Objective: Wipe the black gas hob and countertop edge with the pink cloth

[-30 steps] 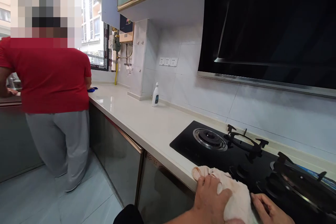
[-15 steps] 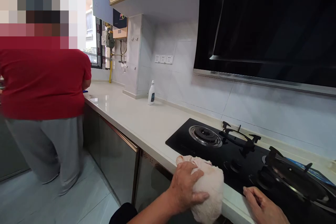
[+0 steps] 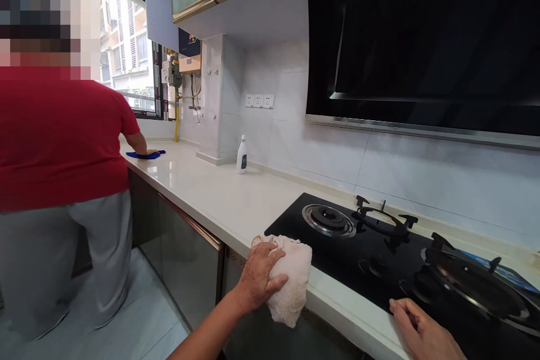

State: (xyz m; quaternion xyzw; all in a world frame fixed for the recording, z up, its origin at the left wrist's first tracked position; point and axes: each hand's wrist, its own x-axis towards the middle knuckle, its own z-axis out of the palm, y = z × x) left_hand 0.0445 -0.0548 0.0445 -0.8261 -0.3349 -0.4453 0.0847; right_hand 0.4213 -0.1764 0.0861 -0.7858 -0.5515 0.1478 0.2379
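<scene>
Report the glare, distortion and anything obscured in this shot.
Head view: daylight through the window is overexposed, the glossy range hood shows a bright streak, the countertop carries glare, wide-angle distortion bends the edges, and a pixelated block hides the co-worker's head.

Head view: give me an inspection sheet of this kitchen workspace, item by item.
Surface: stone counter with a black gas hob set in it.
Job's things: pale cloth, bunched at the counter's front edge and hanging over it.
Clutter: spray bottle standing near the wall.
Hands: left hand grips the cloth; right hand rests at the counter edge beside the hob, holding nothing.
Cables: nothing seen.
Surroundings: co-worker in a red shirt at the far counter, one hand on a blue cloth; range hood above the hob; wall sockets; window.
</scene>
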